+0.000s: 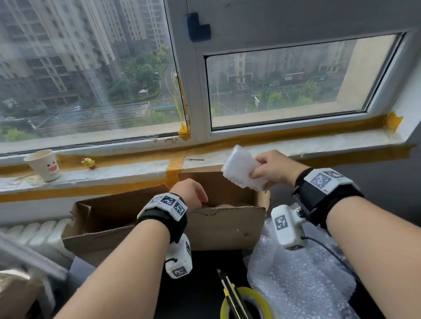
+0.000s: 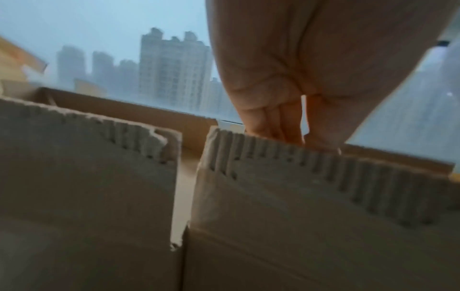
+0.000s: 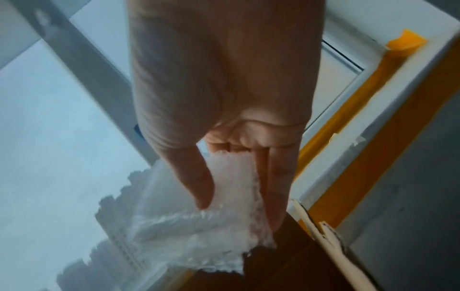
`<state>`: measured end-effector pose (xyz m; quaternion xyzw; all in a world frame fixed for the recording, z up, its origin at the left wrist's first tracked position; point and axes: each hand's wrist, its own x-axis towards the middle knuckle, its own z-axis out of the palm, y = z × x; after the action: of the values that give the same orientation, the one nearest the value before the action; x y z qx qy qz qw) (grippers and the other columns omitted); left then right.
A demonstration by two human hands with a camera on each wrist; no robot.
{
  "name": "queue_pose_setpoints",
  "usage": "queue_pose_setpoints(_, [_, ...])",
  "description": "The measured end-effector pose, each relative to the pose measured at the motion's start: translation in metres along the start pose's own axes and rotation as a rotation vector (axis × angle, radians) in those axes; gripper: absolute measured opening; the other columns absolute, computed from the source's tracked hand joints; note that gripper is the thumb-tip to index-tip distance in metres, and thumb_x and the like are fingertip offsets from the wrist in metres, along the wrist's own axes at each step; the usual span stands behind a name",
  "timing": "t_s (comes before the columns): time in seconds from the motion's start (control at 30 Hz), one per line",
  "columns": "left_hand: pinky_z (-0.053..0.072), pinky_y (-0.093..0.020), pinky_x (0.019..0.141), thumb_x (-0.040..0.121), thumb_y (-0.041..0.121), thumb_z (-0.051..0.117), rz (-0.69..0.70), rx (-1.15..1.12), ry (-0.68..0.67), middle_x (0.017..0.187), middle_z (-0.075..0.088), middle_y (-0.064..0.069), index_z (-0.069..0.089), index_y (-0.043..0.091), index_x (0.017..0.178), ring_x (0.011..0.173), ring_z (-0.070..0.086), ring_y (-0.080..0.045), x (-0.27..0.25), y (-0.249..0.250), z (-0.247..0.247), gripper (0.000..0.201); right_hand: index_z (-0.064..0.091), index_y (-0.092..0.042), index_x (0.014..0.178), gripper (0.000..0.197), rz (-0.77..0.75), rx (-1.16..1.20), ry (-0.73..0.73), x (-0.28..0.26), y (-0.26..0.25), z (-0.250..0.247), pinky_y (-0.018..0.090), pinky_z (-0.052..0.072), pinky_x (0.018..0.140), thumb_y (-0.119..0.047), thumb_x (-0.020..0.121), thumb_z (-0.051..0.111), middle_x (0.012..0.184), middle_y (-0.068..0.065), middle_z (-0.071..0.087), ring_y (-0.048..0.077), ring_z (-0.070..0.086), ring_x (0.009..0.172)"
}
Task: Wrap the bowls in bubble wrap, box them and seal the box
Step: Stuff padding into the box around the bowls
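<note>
Hands, two, bare, each with a wrist camera strapped on.

Left hand (image 1: 190, 192): reaches over the near flap of the cardboard box (image 1: 221, 227), fingers (image 2: 273, 126) curled down behind the flap's torn corrugated edge; whether they grip the flap or only rest on it cannot be told. Forearm runs diagonally up from lower left.

Right hand (image 1: 275, 167): raised above the box's far right corner, thumb (image 3: 196, 183) and fingers pinching a white bubble-wrapped bundle (image 1: 241, 169); its contents are hidden by the wrap. Bundle hangs tilted in the air, clear of the box rim, in front of the windowsill (image 1: 133, 170).

Cardboard box: open, flaps up, standing on the dark desk (image 1: 199, 291) against the wall below the sill. A narrow slit separates the two near flaps in the left wrist view. Interior mostly hidden by the left hand and near flap.

Desk, near edge: loose bubble wrap (image 1: 297, 282) heaped at right, just beside the box; tape roll (image 1: 245, 308) with a yellow-and-black utility knife (image 1: 231, 292) lying across it, between the forearms.

Windowsill: paper cup (image 1: 44, 165) with a printed face and a small yellow toy chick (image 1: 88, 162), both at left, well apart from the hands. Yellow masking tape (image 1: 287, 132) lines the sill and frame.
</note>
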<state>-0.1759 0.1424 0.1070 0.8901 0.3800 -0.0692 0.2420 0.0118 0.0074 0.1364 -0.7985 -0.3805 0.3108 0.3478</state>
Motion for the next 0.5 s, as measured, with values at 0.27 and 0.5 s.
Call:
queue_pose_setpoints(0.27, [0.037,-0.045,0.103,0.057,0.060,0.082,0.079,0.547,0.015,0.138,0.033,-0.005,0.056,0.036,0.127,0.129,0.029,-0.029,0.003,-0.011,0.004,0.079,0.063,-0.018,0.098,0.026,0.093,-0.677,0.046,0.000,0.003,0.021,0.032,0.054,0.068,-0.024,0.076,0.075,0.094,0.000,0.066,0.019,0.064,0.080])
queue_pose_setpoints(0.5, [0.049,-0.035,0.088,0.062,0.053,0.082,-0.032,0.401,-0.146,0.127,0.048,-0.009,0.053,0.015,0.128,0.113,0.052,-0.027,0.007,-0.034,0.017,0.082,0.072,-0.020,0.095,0.023,0.133,-0.865,0.076,0.012,-0.002,0.064,0.031,0.054,0.071,-0.027,0.073,0.070,0.086,-0.001,0.069,0.020,0.064,0.081])
